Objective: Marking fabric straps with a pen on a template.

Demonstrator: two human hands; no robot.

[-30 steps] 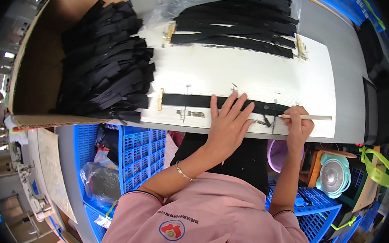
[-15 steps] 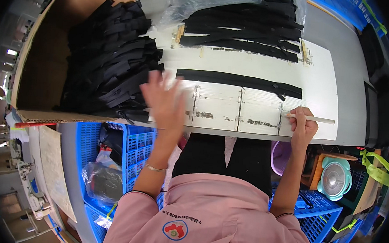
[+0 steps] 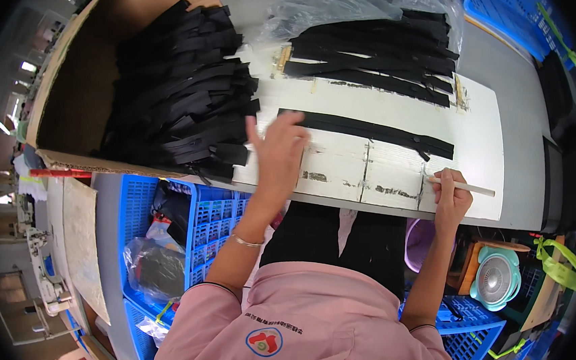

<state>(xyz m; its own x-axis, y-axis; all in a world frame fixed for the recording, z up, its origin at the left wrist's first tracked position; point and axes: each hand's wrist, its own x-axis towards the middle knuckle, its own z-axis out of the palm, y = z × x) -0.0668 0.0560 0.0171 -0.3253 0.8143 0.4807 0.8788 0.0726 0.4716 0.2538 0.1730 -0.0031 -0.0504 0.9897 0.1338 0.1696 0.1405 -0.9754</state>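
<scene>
A single black zipper [image 3: 373, 130] lies across the white board [image 3: 482, 121], its pull hanging near the right end. My left hand [image 3: 279, 151] is over the zipper's left end, slightly blurred, with thumb and fingers apart; whether the fingertips touch the tape I cannot tell. Between the fingers of my right hand [image 3: 451, 201] is a slim white pencil [image 3: 473, 188], its tip pointing left, close to a dark line drawn on the board below the zipper.
A cardboard box [image 3: 72, 88] at the left holds a heap of black zippers [image 3: 180, 90]. More zippers [image 3: 373, 48] lie in a row at the board's far side, beside clear plastic film [image 3: 328, 14]. Below the table are blue crates [image 3: 212, 235] and a small teal fan [image 3: 497, 279].
My left hand has moved right, from beside the heap to the zipper's left end. The right hand keeps the pencil in nearly the same place. The whole view has shifted slightly.
</scene>
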